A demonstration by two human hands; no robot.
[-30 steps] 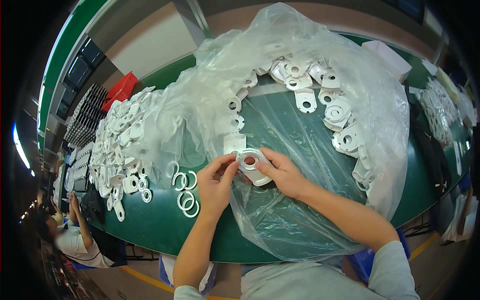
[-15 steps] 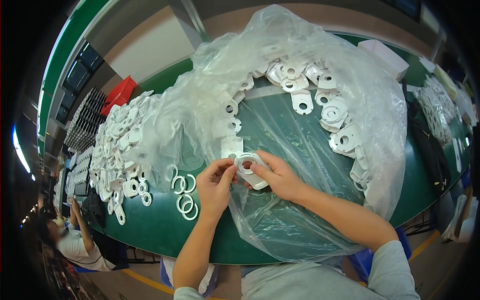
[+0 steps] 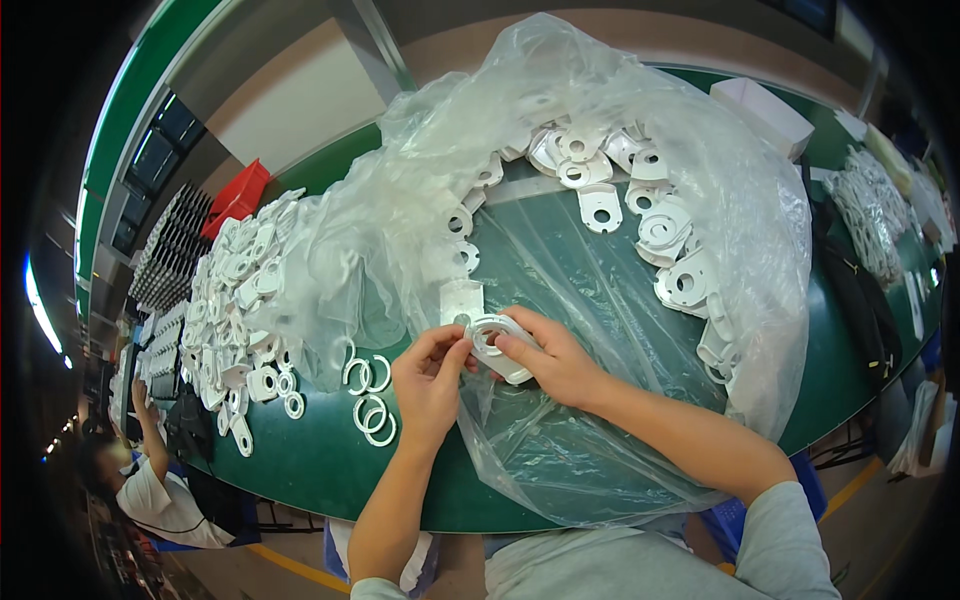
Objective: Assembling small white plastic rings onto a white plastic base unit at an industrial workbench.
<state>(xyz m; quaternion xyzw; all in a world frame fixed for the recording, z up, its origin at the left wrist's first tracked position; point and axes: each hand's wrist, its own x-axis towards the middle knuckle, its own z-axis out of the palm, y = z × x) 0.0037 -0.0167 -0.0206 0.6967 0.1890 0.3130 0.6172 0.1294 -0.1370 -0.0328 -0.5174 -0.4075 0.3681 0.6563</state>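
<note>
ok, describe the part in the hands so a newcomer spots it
On the green table lies a big clear plastic bag. Near its left edge, the left hand and right hand meet at a white plate with a round hole. Unlike the similar plates lying farther back, it is held.

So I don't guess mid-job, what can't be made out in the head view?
Head view:
White part: underside faces away; right hand covers one side.
Left hand: its own fingers hide whether they grip the part's edge.
Plastic sheet: its cloudy folds blur what lies beneath.
Co-worker's raised hand: too small and dim.
</note>
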